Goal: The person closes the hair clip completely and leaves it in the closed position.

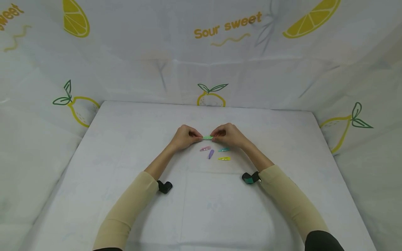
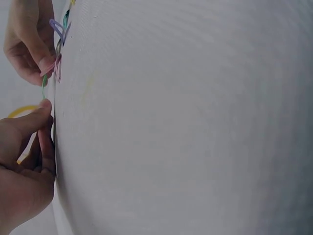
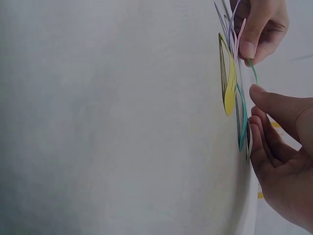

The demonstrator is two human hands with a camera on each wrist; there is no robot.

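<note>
Both hands meet over the white table in the head view, with a green snap hair clip (image 1: 207,137) stretched between their fingertips. My left hand (image 1: 185,137) pinches one end between thumb and fingers. The other end is pinched by my right hand (image 1: 230,135). In the right wrist view the middle of the green clip (image 3: 253,70) shows between the two thumbs; its ends are hidden by the fingers. Just nearer to me lie a pink hair clip (image 1: 205,148), a purple one (image 1: 211,154), a teal one (image 1: 224,149) and a yellow one (image 1: 224,158).
A white cloth covers the table (image 1: 213,209). Behind it and at both sides hangs a white curtain (image 1: 141,69) printed with lemons and lettering. Dark wrist cameras sit at the left sleeve (image 1: 132,205) and the right sleeve (image 1: 292,198).
</note>
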